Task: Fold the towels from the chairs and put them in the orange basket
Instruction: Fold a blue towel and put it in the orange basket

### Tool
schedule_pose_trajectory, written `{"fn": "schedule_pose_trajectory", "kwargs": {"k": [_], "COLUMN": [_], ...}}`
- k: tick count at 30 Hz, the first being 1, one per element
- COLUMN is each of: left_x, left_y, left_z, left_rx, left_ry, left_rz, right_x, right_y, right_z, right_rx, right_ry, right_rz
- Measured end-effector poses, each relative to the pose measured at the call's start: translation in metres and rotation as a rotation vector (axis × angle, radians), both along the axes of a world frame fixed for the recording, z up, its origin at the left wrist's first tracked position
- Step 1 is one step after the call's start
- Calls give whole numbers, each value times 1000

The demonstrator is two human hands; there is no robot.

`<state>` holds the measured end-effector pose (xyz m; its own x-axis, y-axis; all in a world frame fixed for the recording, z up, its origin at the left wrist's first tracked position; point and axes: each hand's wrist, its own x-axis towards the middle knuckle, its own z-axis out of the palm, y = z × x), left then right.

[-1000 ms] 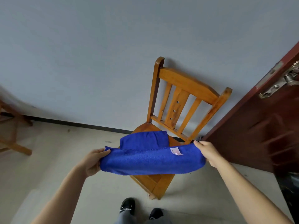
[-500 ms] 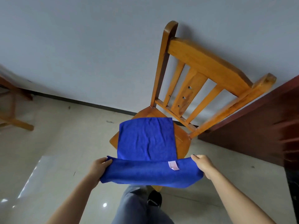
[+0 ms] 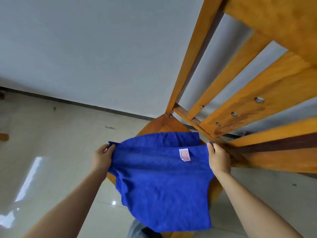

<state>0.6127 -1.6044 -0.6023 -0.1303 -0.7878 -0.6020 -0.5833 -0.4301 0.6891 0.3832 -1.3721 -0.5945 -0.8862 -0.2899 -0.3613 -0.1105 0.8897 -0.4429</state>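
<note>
Lifted from half-lying on the seat, the blue towel (image 3: 163,189) now hangs free above the chair (image 3: 248,107), its top corners pinched by the left hand (image 3: 103,156) and right hand (image 3: 218,159). Spread like this, it looks ready for its first fold; no basket shows.

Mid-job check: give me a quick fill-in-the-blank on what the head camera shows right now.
1. The towel held up before the chair is ____ in colour.
2. The left hand and the right hand each pinch a top ____ of it.
3. Its white label lies nearer the ____ of those hands.
4. The chair is made of ____.
Missing words: blue; corner; right; wood.
</note>
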Motion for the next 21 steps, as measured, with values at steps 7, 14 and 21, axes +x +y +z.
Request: {"fn": "schedule_pose_trajectory", "kwargs": {"k": [7, 14, 21], "left_x": [-12, -10, -13], "left_y": [-31, -37, -44], "left_z": [-82, -106, -96], "left_rx": [-38, 215, 306], "left_ry": [-126, -58, 129], "left_rz": [12, 43, 59], "right_x": [-9, -22, -31], "right_y": [-31, -56, -71], "right_z": [-77, -112, -121], "right_rx": [-21, 119, 58], "right_ry": [88, 256, 21], "right_rz": [60, 115, -50]}}
